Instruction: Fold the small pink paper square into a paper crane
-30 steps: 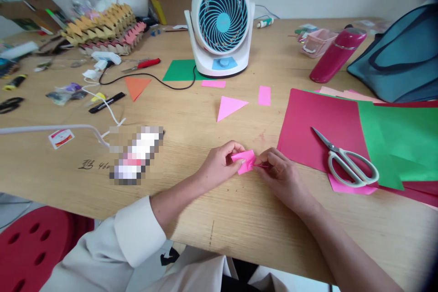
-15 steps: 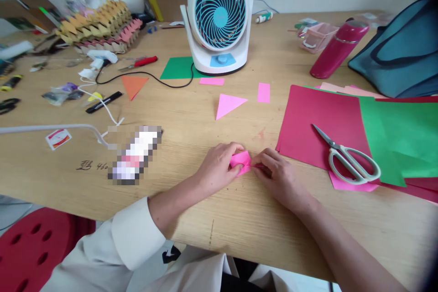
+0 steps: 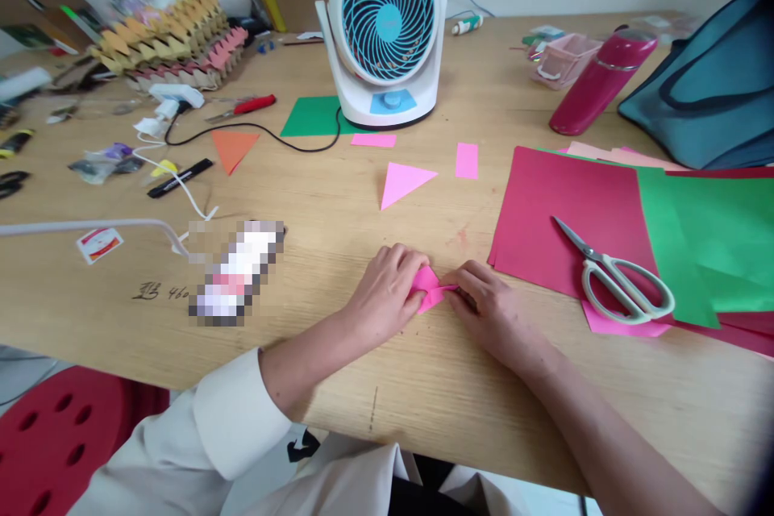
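Your left hand is pinching the left side of a small folded pink paper, thumb on the near side and fingers on the far side. Your right hand is holding its narrow right end between thumb and fingertips, so neither hand is standing wide. The paper is sitting between your hands, over the near middle of the table; your fingers are hiding whether it is touching the wood.

It is looking light, thin and crisp, probably creasing easily and tearing if pulled hard; the folded edges are likely offering the firmest hold. Its narrow end is pointing right, toward your right fingertips, and its long axis seems to be running left to right. Your left fingers are covering the other end, so its full outline is staying unclear.

Farther out, a pink triangle is lying beyond your hands, with a pink rectangle just to its right. To the right, scissors are resting on red paper.
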A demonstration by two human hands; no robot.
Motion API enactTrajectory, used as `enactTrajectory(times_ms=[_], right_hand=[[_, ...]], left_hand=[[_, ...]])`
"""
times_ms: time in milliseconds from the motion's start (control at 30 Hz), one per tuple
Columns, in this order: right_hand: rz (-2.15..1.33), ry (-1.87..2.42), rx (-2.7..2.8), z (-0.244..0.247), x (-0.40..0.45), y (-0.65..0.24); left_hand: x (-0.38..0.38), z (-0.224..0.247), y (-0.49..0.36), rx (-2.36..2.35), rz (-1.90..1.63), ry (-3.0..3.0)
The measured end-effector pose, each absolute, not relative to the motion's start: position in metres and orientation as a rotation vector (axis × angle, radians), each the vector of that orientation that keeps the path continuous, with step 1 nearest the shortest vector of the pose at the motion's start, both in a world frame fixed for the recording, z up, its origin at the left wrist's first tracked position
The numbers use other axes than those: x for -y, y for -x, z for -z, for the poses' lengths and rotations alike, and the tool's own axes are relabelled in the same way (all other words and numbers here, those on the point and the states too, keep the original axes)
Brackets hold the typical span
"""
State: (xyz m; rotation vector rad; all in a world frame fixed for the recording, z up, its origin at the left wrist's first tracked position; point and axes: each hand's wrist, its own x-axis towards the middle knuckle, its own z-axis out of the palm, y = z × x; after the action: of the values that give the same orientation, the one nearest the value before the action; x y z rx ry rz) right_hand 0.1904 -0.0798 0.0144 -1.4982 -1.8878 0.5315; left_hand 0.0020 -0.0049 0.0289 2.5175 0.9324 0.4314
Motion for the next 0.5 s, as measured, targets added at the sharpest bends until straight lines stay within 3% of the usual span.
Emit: enactTrajectory(times_ms=[500], right_hand=[[-0.546,1.483,1.899,-0.0132,0.0820,-0.1904]], left_hand=[[-0.0026,-0.0222,0.0002,-0.581,-0.437,-2.438]])
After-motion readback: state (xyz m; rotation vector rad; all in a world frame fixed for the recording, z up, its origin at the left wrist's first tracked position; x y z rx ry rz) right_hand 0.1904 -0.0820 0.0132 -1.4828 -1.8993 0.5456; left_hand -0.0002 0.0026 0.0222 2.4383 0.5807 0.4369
